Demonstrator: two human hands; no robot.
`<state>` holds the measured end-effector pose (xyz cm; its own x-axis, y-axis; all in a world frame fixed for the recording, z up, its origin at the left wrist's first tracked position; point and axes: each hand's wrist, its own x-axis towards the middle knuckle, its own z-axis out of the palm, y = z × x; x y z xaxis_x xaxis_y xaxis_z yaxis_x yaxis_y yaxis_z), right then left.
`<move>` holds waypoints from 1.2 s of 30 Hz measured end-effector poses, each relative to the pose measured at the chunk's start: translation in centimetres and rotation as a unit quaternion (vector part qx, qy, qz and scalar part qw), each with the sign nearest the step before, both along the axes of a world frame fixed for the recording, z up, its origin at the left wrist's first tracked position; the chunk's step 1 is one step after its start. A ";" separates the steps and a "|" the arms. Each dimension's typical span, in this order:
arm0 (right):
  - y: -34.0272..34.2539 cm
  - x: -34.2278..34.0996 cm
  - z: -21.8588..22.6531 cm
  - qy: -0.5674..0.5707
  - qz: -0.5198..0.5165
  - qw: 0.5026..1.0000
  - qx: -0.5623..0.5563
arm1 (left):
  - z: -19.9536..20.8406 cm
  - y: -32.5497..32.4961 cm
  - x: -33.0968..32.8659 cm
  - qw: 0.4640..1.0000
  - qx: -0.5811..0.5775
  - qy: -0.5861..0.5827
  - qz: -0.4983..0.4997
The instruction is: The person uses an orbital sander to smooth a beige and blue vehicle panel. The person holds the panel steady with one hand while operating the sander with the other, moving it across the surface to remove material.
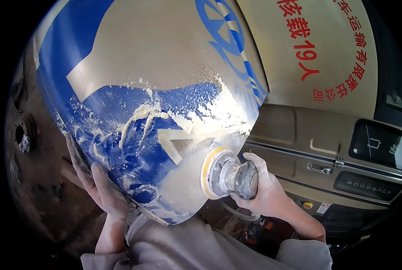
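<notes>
My right hand (266,191) is wrapped round the grey body of a round sander (230,176). The sander's disc, with a yellow rim, rests against the lower right of a large curved vehicle panel (133,58). This panel is silver with blue painted areas and leans toward my body. Pale powder (210,119) lies across its middle, thickest just above the sander, with smears over the blue at left. My left hand (99,189) holds the panel's lower left edge, thumb near the front face and fingers stretched along the rim. Both hands are dusty.
A silver-brown vehicle side (291,130) with a door handle (319,168) and red lettering stands close on the right. A pale hose (239,213) curves below the sander. At left, a rusty round part (25,128) lies on the dark, dirty floor (43,207).
</notes>
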<state>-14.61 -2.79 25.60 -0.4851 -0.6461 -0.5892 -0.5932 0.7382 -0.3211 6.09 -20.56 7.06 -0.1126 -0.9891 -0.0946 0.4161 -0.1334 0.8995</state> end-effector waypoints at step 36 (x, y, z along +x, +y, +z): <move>-2.0 -0.1 -1.0 0.026 0.068 0.996 -0.054 | -0.2 0.2 0.1 1.000 0.007 0.010 -0.002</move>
<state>-14.68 -4.81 24.57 -0.4168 -0.7663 -0.4890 -0.7033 0.6126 -0.3605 6.14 -20.40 6.89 -0.1184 -0.9873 -0.1060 0.4342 -0.1475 0.8887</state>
